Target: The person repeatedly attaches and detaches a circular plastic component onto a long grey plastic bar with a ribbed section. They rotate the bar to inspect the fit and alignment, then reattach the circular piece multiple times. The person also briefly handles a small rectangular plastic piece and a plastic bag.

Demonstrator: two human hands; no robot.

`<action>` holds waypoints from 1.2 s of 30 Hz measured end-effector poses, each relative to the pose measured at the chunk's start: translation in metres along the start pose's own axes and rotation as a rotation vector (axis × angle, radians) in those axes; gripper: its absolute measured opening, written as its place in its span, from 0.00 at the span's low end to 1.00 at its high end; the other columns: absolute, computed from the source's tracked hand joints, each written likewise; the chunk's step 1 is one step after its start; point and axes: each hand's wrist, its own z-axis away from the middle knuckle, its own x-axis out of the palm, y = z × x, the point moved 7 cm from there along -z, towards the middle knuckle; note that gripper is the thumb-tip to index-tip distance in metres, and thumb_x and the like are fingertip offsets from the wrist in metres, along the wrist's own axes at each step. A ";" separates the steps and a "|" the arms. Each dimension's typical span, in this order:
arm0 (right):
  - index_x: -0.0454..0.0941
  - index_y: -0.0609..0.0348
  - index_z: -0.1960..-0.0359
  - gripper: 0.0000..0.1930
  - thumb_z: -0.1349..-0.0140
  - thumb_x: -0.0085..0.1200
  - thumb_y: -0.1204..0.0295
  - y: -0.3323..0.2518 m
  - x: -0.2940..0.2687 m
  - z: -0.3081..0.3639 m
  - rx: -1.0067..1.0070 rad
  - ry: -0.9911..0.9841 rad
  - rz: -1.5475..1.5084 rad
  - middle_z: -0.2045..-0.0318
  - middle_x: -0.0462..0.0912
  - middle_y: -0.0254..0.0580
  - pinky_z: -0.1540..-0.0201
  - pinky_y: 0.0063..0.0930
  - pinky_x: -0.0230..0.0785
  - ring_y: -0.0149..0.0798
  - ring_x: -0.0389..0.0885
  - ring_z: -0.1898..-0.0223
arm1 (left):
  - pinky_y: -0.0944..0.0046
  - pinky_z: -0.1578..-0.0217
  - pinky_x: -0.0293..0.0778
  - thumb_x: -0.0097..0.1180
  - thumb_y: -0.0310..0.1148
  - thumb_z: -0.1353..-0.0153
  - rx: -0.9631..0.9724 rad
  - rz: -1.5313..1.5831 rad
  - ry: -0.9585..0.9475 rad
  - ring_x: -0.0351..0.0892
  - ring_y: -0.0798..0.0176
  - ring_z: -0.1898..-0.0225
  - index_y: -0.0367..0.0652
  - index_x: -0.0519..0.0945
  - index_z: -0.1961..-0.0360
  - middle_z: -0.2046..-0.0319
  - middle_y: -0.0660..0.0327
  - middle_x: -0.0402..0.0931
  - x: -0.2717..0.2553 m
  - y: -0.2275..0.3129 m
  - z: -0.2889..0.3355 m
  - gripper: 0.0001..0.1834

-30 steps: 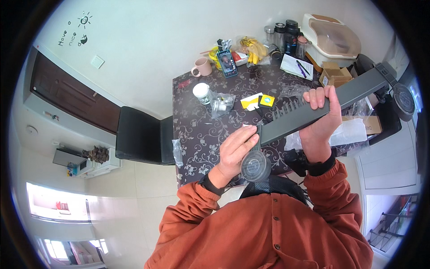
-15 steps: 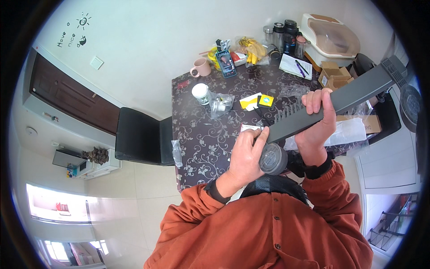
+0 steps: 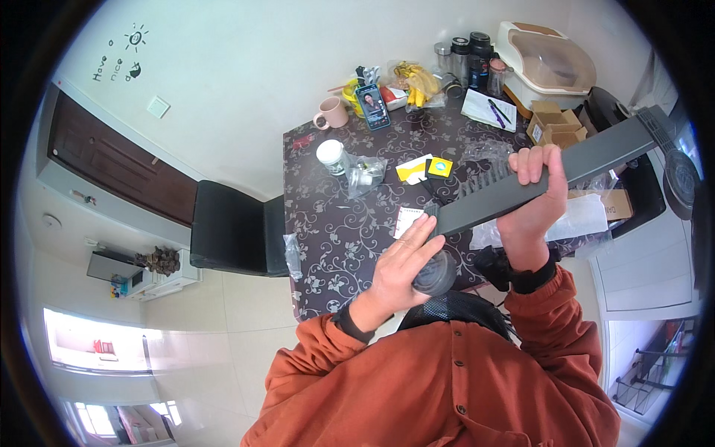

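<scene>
Room w/ white wall and pale tile floor; a dark table with a white floral pattern (image 3: 335, 223) carries clutter: pink mug (image 3: 331, 113), white-lidded jar (image 3: 330, 155), yellow packets (image 3: 424, 167), cardboard boxes (image 3: 555, 125), a white paper sheet with pens (image 3: 485, 108); a black chair (image 3: 234, 231) stands at the table's left edge. Held above the table, in front of the person's orange-shirted chest, is a long dark-grey flat bar with a comb-like ribbed section (image 3: 536, 182). Long axis runs diagonally, from lower left near the chest to upper right, where the far end reaches toward a black round part (image 3: 681, 182) at the picture's rim. Right hand (image 3: 532, 205) is wrapped around the bar approx. mid-length, fingers curled over its top edge, thumb underneath: a closed full-hand grasp. Left hand (image 3: 402, 264) sits at the bar's lower-left end, palm and fingers cupped over a dark round knob-like piece (image 3: 436, 274) just below that end; whether the knob touches the bar cannot be told. The near end thus lies by the left hand, the long free span beyond the right.
</scene>
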 end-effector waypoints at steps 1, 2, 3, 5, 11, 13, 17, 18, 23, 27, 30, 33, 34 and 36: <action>0.58 0.49 0.76 0.13 0.31 0.40 0.69 -0.002 0.000 -0.003 0.010 -0.006 -0.010 0.81 0.58 0.25 0.66 0.23 0.54 0.24 0.57 0.77 | 0.53 0.43 0.70 0.70 0.28 0.62 0.047 0.021 -0.010 0.69 0.42 0.39 0.37 0.76 0.48 0.42 0.43 0.70 -0.002 -0.003 0.001 0.34; 0.58 0.49 0.77 0.14 0.30 0.40 0.69 -0.003 -0.001 -0.004 0.019 0.003 -0.026 0.81 0.57 0.25 0.65 0.23 0.54 0.24 0.56 0.77 | 0.53 0.42 0.70 0.69 0.26 0.63 0.099 0.046 -0.010 0.69 0.43 0.39 0.37 0.76 0.48 0.42 0.45 0.70 -0.005 -0.005 0.001 0.35; 0.57 0.49 0.78 0.15 0.30 0.39 0.68 -0.003 -0.001 -0.004 0.021 0.007 -0.018 0.81 0.57 0.25 0.65 0.23 0.53 0.24 0.56 0.77 | 0.53 0.42 0.70 0.68 0.26 0.62 0.115 0.044 -0.028 0.70 0.42 0.40 0.35 0.76 0.49 0.43 0.43 0.71 -0.005 -0.008 0.002 0.33; 0.56 0.49 0.79 0.16 0.30 0.38 0.67 -0.003 -0.003 -0.005 0.025 0.042 -0.012 0.82 0.57 0.25 0.66 0.23 0.53 0.24 0.55 0.77 | 0.52 0.43 0.70 0.65 0.24 0.58 0.152 0.047 -0.040 0.72 0.40 0.42 0.32 0.77 0.51 0.45 0.41 0.73 -0.007 -0.011 0.003 0.28; 0.58 0.50 0.79 0.16 0.30 0.39 0.67 -0.008 -0.004 -0.006 0.018 0.021 -0.018 0.82 0.59 0.27 0.64 0.25 0.55 0.25 0.57 0.77 | 0.53 0.42 0.69 0.62 0.21 0.55 0.104 0.086 0.015 0.72 0.42 0.41 0.31 0.78 0.52 0.46 0.41 0.74 -0.009 -0.012 0.005 0.25; 0.59 0.50 0.80 0.16 0.30 0.40 0.68 -0.008 -0.008 -0.005 0.016 0.042 -0.023 0.82 0.60 0.27 0.63 0.26 0.56 0.26 0.57 0.77 | 0.55 0.42 0.70 0.66 0.24 0.61 0.085 0.100 0.037 0.72 0.45 0.40 0.36 0.78 0.49 0.45 0.45 0.73 -0.007 -0.014 0.007 0.32; 0.59 0.50 0.79 0.16 0.30 0.40 0.68 -0.007 -0.011 -0.005 0.020 0.061 -0.025 0.82 0.59 0.27 0.63 0.25 0.57 0.26 0.57 0.77 | 0.55 0.42 0.70 0.65 0.24 0.58 0.070 0.109 0.066 0.72 0.45 0.41 0.35 0.78 0.49 0.45 0.45 0.74 -0.007 -0.014 0.010 0.29; 0.59 0.50 0.78 0.15 0.30 0.40 0.68 -0.007 -0.010 -0.005 0.021 0.045 -0.033 0.82 0.59 0.27 0.63 0.25 0.57 0.25 0.57 0.77 | 0.55 0.42 0.70 0.65 0.24 0.58 0.058 0.106 0.063 0.73 0.45 0.41 0.35 0.78 0.50 0.46 0.44 0.74 -0.007 -0.013 0.009 0.28; 0.58 0.51 0.77 0.14 0.29 0.39 0.69 -0.006 -0.006 -0.001 -0.054 0.044 0.004 0.81 0.56 0.26 0.66 0.24 0.53 0.25 0.56 0.77 | 0.55 0.45 0.73 0.71 0.32 0.57 0.060 -0.070 0.087 0.77 0.43 0.47 0.31 0.76 0.50 0.50 0.40 0.76 -0.004 0.006 -0.002 0.31; 0.60 0.51 0.72 0.10 0.30 0.41 0.71 -0.004 0.003 0.009 -0.131 -0.034 0.064 0.81 0.58 0.25 0.67 0.22 0.53 0.23 0.57 0.77 | 0.55 0.50 0.76 0.73 0.35 0.58 -0.064 -0.191 0.065 0.80 0.45 0.51 0.31 0.75 0.50 0.54 0.42 0.78 0.010 0.015 -0.014 0.34; 0.60 0.51 0.72 0.10 0.30 0.41 0.71 -0.008 -0.002 0.005 -0.119 -0.022 0.065 0.81 0.58 0.26 0.68 0.22 0.53 0.24 0.57 0.77 | 0.55 0.50 0.76 0.71 0.33 0.57 -0.083 -0.183 0.022 0.79 0.46 0.49 0.32 0.75 0.50 0.53 0.42 0.77 0.010 0.013 -0.015 0.32; 0.61 0.51 0.73 0.11 0.30 0.42 0.70 -0.014 -0.014 -0.007 -0.035 0.041 -0.036 0.82 0.59 0.26 0.67 0.23 0.54 0.24 0.57 0.78 | 0.56 0.48 0.75 0.69 0.31 0.56 0.076 -0.099 0.008 0.78 0.46 0.47 0.32 0.76 0.49 0.51 0.42 0.76 -0.001 0.012 -0.012 0.31; 0.61 0.51 0.73 0.11 0.30 0.42 0.70 -0.013 -0.019 -0.010 0.000 0.066 -0.078 0.82 0.59 0.25 0.67 0.23 0.54 0.24 0.57 0.78 | 0.56 0.47 0.74 0.68 0.30 0.56 0.102 -0.043 0.010 0.76 0.45 0.46 0.33 0.77 0.49 0.49 0.42 0.75 -0.004 0.010 -0.012 0.30; 0.61 0.50 0.73 0.11 0.31 0.42 0.70 -0.013 -0.025 -0.012 -0.014 0.093 -0.058 0.82 0.59 0.25 0.66 0.24 0.55 0.24 0.57 0.78 | 0.56 0.46 0.74 0.69 0.31 0.56 0.070 0.034 -0.011 0.77 0.45 0.46 0.33 0.77 0.49 0.48 0.43 0.75 -0.004 0.003 -0.010 0.30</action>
